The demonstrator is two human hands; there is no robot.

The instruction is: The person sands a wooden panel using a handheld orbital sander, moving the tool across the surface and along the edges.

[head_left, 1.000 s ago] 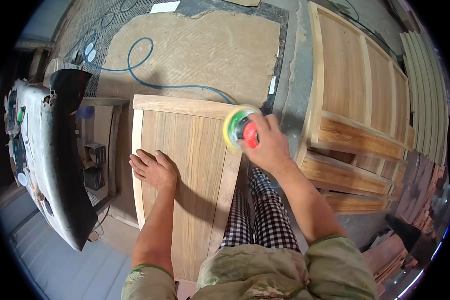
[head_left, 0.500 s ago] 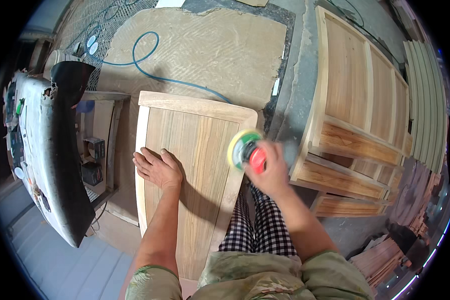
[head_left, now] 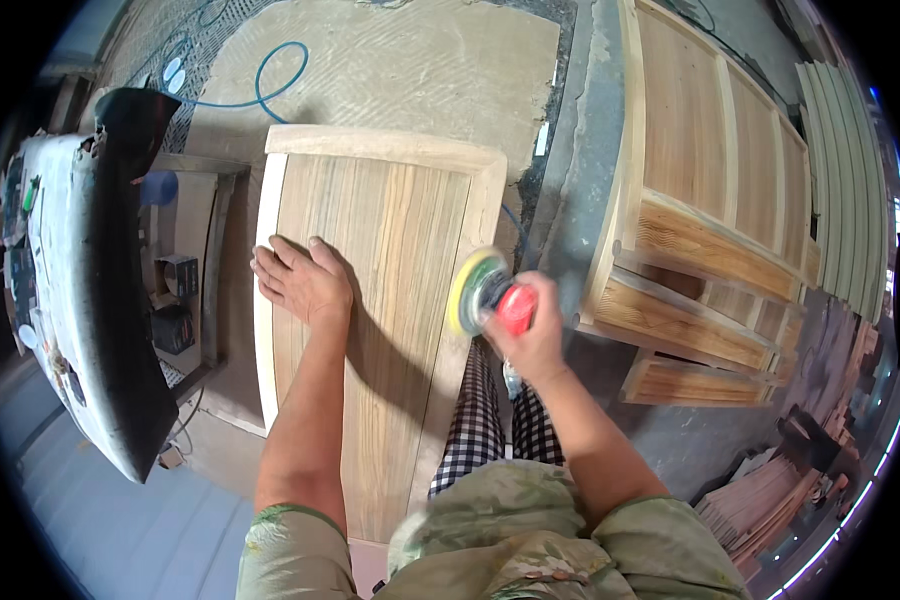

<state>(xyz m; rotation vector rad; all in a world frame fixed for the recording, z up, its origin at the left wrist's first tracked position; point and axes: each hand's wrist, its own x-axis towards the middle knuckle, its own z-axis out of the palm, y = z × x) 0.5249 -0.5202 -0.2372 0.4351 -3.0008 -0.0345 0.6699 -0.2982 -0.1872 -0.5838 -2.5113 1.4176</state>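
Note:
A framed wooden panel [head_left: 400, 270] with a curved top rail stands in front of me. My left hand [head_left: 308, 285] lies on its left part, fingers spread over the left frame strip. In my right hand [head_left: 532, 335] is a red and black orbital sander [head_left: 510, 300] with a round yellow and green pad. The sander is tilted, its pad at the panel's right edge; whether it touches the wood I cannot tell. Some blur softens the pad.
To the left stands a workbench with a draped cover [head_left: 120, 290] and small boxes [head_left: 175, 300] beneath. Framed wooden panels [head_left: 710, 170] lean at the right, beside stacked boards [head_left: 845, 190]. A blue hose [head_left: 260, 85] loops over a cardboard sheet [head_left: 400, 70] beyond the panel.
The panel's far end appears higher in the picture as the view shifts. The sander has turned more edge-on beside the right frame strip. My left hand stays on the panel.

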